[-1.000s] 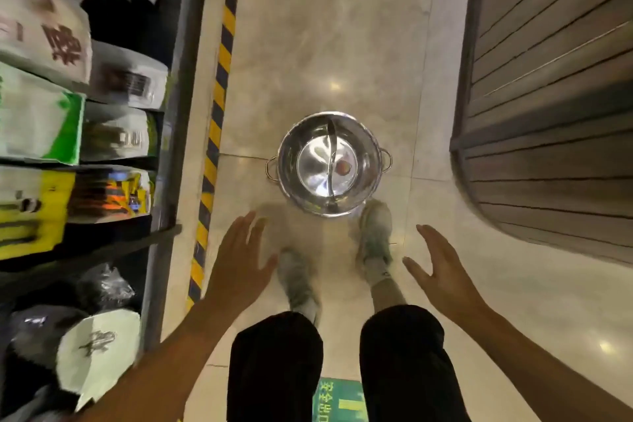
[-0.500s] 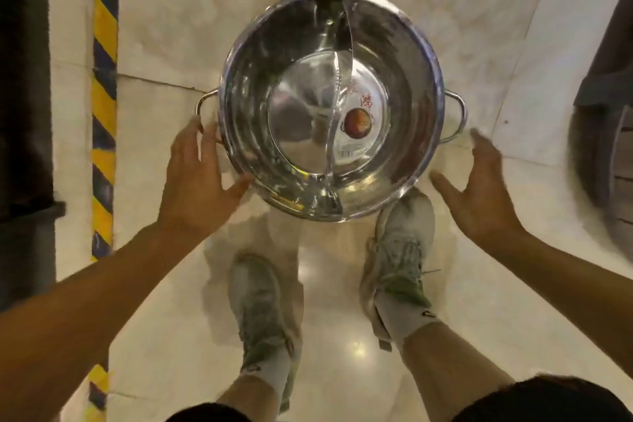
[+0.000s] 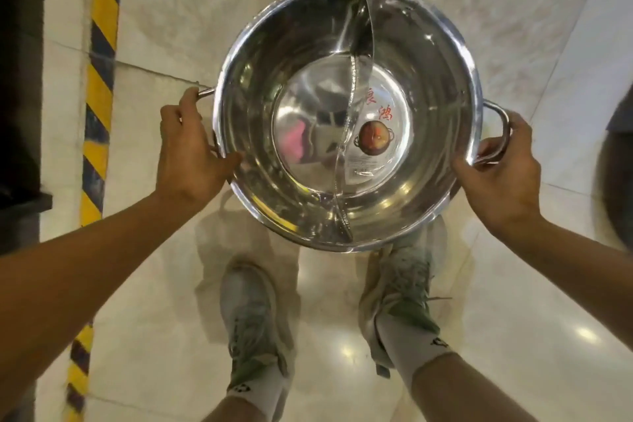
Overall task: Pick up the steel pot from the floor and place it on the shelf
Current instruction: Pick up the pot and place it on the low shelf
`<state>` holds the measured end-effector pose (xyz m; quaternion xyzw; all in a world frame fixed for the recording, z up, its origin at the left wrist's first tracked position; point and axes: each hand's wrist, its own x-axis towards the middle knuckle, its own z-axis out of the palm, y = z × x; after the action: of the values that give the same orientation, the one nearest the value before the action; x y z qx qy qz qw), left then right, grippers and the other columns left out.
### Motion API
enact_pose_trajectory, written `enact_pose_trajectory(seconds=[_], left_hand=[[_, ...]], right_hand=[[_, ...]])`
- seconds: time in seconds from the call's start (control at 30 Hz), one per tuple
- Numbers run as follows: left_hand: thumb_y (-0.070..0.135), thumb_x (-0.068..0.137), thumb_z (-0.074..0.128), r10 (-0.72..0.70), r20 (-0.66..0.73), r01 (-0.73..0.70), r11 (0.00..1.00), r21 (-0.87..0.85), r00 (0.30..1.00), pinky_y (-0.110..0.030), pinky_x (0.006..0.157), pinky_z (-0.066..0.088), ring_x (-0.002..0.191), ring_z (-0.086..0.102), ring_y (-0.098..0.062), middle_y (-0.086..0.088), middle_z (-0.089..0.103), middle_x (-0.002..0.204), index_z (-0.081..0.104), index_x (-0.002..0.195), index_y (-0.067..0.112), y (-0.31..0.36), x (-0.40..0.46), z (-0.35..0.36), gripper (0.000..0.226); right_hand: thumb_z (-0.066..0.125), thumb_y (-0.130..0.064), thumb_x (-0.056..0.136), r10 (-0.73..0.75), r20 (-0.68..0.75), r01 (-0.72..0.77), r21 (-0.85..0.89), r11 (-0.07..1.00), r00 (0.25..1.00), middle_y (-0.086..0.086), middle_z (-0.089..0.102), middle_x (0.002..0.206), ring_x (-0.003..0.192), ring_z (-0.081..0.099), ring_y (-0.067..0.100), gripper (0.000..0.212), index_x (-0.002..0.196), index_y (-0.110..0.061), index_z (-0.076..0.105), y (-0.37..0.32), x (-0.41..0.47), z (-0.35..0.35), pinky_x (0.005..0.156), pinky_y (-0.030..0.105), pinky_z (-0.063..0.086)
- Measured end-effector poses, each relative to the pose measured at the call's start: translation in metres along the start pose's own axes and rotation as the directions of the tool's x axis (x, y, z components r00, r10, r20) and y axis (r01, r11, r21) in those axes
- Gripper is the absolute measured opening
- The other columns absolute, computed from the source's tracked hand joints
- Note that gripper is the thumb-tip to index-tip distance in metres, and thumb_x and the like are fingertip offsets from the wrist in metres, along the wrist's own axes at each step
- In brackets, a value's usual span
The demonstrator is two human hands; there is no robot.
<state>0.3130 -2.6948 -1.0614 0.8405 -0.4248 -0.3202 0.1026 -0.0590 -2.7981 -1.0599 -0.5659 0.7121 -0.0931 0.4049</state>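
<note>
The steel pot (image 3: 267, 79) is wide and shiny, split inside by a curved divider, with a round label on its bottom and a loop handle on each side. It fills the middle of the head view, over the pale floor. My left hand (image 3: 188, 154) is closed around the left handle, thumb against the pot's rim. My right hand (image 3: 500, 175) grips the right loop handle. Whether the pot still touches the floor cannot be told.
My two feet in pale sneakers (image 3: 253, 322) stand just below the pot on the glossy marble floor (image 3: 513, 336). A yellow-and-black hazard stripe (image 3: 99, 55) runs along the left, beside the dark shelf base (image 3: 20, 79). A dark rounded object (image 3: 616, 181) sits at the right edge.
Both hands, open beside the pot half a second ago, have closed on its two handles. The pot looks larger and nearer in view.
</note>
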Motion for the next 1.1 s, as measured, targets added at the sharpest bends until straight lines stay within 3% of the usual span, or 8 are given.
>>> enact_pose_trajectory(seconds=[0.13,0.3,0.4,0.57,0.7,0.8,0.93,1.1], left_hand=[[0.038,0.061,0.09,0.027,-0.023,-0.027,1.0,-0.01,0.999,-0.013,0.072,0.045,0.098,0.055,-0.017,-0.009,0.039,0.131,0.025,0.147,0.027,0.01,-0.028,-0.061,0.109],[0.024,0.061,0.091,0.054,-0.059,-0.06,0.992,-0.111,0.997,-0.004,0.068,0.039,0.078,0.049,-0.004,-0.006,0.043,0.113,0.033,0.146,0.028,0.059,-0.075,-0.176,0.103],[0.023,0.062,0.091,0.079,-0.097,-0.093,0.984,-0.15,0.992,-0.011,0.069,0.04,0.078,0.049,0.004,-0.007,0.047,0.107,0.034,0.148,0.021,0.102,-0.114,-0.269,0.102],[0.032,0.065,0.088,0.135,-0.188,-0.167,0.972,-0.166,0.973,-0.004,0.076,0.033,0.081,0.037,0.003,-0.004,0.046,0.111,0.034,0.149,0.015,0.182,-0.188,-0.429,0.102],[0.026,0.067,0.087,0.153,-0.238,-0.202,0.96,-0.194,0.959,-0.008,0.084,0.031,0.1,0.039,0.002,0.013,0.034,0.116,0.028,0.151,0.029,0.221,-0.244,-0.528,0.103],[0.03,0.068,0.086,0.201,-0.275,-0.255,0.951,-0.175,0.94,-0.028,0.097,0.04,0.114,0.043,-0.012,0.002,0.038,0.124,0.025,0.152,0.029,0.24,-0.278,-0.581,0.104],[0.037,0.068,0.085,0.267,-0.311,-0.329,0.93,-0.166,0.912,-0.004,0.089,0.037,0.101,0.042,0.013,0.009,0.036,0.113,0.023,0.152,0.033,0.254,-0.314,-0.625,0.105],[0.04,0.071,0.082,0.184,-0.373,-0.274,0.939,-0.207,0.91,-0.02,0.099,0.032,0.111,0.033,0.011,0.009,0.036,0.126,0.019,0.153,0.036,0.265,-0.35,-0.644,0.103]], right_hand=[[0.078,-0.042,0.081,-0.024,0.025,0.024,-0.014,1.0,0.999,-0.01,0.061,0.083,0.074,0.063,0.004,0.072,0.139,-0.033,0.037,-0.043,-0.036,-0.044,0.058,0.0,0.044],[0.07,-0.059,0.073,-0.061,0.007,0.061,0.056,0.997,0.998,-0.009,0.06,0.079,0.071,0.062,0.005,0.088,0.148,-0.031,0.034,-0.137,-0.084,-0.125,0.06,0.007,0.047],[0.075,-0.058,0.07,-0.046,-0.001,0.045,0.139,0.989,0.999,-0.007,0.059,0.076,0.068,0.06,-0.001,0.092,0.149,-0.034,0.034,-0.209,-0.122,-0.189,0.062,0.003,0.045],[0.075,-0.049,0.065,-0.078,-0.053,0.086,0.181,0.98,0.996,-0.015,0.061,0.078,0.067,0.06,0.0,0.087,0.144,-0.036,0.042,-0.326,-0.199,-0.299,0.066,0.004,0.046],[0.079,-0.041,0.07,-0.122,-0.077,0.137,0.231,0.963,0.99,-0.008,0.063,0.081,0.07,0.064,0.009,0.081,0.143,-0.043,0.043,-0.4,-0.265,-0.373,0.075,0.032,0.058],[0.082,-0.033,0.073,-0.185,-0.083,0.199,0.2,0.959,0.979,-0.004,0.067,0.083,0.076,0.069,0.014,0.083,0.145,-0.043,0.04,-0.439,-0.305,-0.418,0.08,0.041,0.06],[0.082,-0.03,0.074,-0.314,-0.093,0.322,0.092,0.942,0.945,-0.005,0.065,0.084,0.072,0.066,0.013,0.084,0.146,-0.035,0.039,-0.472,-0.333,-0.463,0.071,0.035,0.06],[0.08,-0.035,0.073,-0.447,-0.053,0.45,0.088,0.889,0.893,-0.008,0.064,0.081,0.072,0.064,0.007,0.085,0.147,-0.035,0.038,-0.493,-0.329,-0.485,0.063,0.02,0.051]])
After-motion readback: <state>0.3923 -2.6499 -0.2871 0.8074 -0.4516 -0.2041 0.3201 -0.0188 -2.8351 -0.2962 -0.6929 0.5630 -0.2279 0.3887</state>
